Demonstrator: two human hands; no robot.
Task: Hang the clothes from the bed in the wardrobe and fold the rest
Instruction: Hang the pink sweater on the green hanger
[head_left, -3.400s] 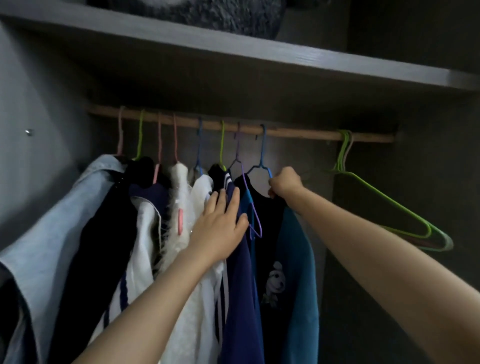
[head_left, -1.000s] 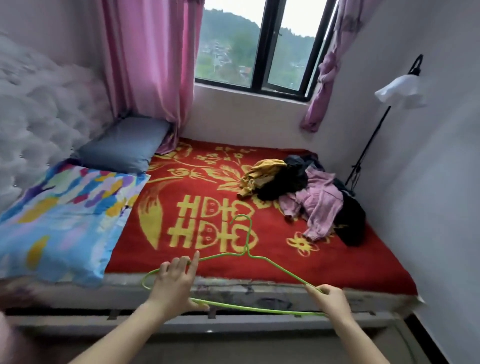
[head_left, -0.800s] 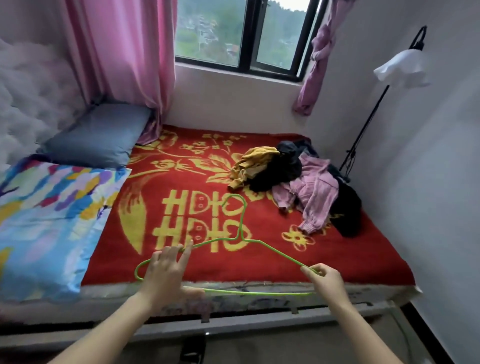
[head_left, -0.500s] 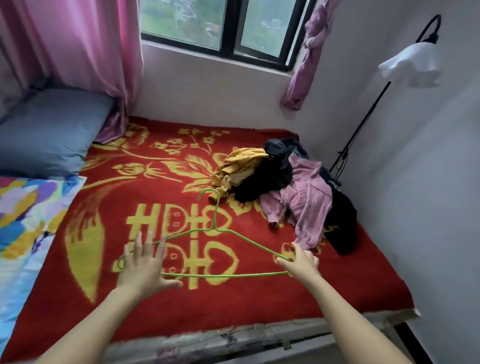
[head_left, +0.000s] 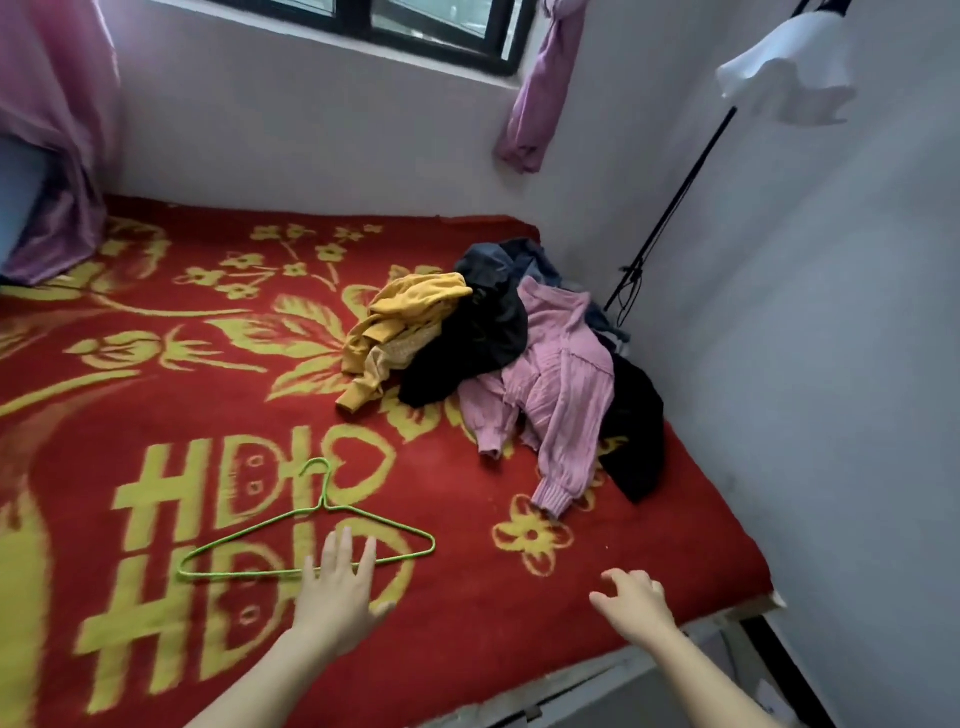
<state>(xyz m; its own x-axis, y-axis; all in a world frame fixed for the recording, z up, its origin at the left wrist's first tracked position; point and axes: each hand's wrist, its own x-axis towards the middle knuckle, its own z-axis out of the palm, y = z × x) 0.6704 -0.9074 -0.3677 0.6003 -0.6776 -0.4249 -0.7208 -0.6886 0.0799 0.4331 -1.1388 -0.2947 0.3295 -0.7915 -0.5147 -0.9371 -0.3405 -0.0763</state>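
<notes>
A green wire hanger (head_left: 306, 540) lies flat on the red and yellow blanket (head_left: 197, 374) of the bed. My left hand (head_left: 340, 587) hovers over the hanger's lower bar, fingers spread, holding nothing. My right hand (head_left: 631, 603) is open over the blanket near the bed's front edge, also empty. A heap of clothes sits at the far right of the bed: a yellow top (head_left: 400, 327), a black garment (head_left: 478, 343), a pink knit sweater (head_left: 561, 395), and another dark garment (head_left: 636, 431) by the wall.
A white wall (head_left: 831, 364) runs close along the bed's right side. A black floor lamp (head_left: 675, 208) with a white shade (head_left: 789, 73) stands in the corner. Pink curtains (head_left: 52, 130) hang at the left and right of the window. The bed frame edge (head_left: 597, 670) is in front.
I turned from the wardrobe to the bed carrying the green hanger in both hands. It now lies on the blanket, and both hands have let go; the right hand moved right.
</notes>
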